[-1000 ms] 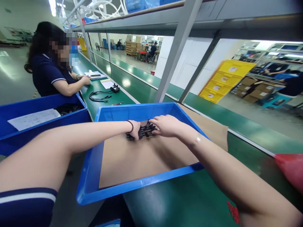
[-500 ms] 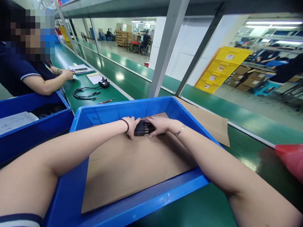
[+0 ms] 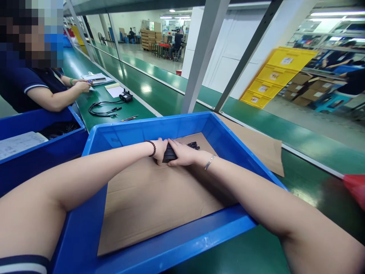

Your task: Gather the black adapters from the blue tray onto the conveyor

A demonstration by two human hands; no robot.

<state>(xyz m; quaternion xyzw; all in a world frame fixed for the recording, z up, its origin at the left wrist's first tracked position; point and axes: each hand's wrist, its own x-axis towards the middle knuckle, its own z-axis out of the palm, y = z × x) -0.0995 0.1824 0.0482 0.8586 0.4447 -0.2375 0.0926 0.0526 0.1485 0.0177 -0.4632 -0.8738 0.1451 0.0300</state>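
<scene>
My left hand (image 3: 160, 150) is closed round the left end of a row of black power adapters (image 3: 169, 156), standing side by side on a cardboard sheet (image 3: 159, 201). From the right, my right hand (image 3: 183, 153) is closed over the same row, its fingers close to my left thumb and hiding much of it. Black cable ends (image 3: 194, 145) stick out past my right hand. All this lies in the far part of a blue bin (image 3: 188, 243).
Left of the bin, a second blue bin (image 3: 34, 148) holds papers and black cables. A black adapter (image 3: 125, 96) with a cable lies on the green bench beside a pen (image 3: 129, 118). A co-worker's hands (image 3: 82, 85) are farther back. Metal posts (image 3: 203, 57) rise behind the bin.
My right hand has moved left over the cables and onto the adapters, closer to my left hand. The cable ends now show beyond it. My left hand stays at the adapters.
</scene>
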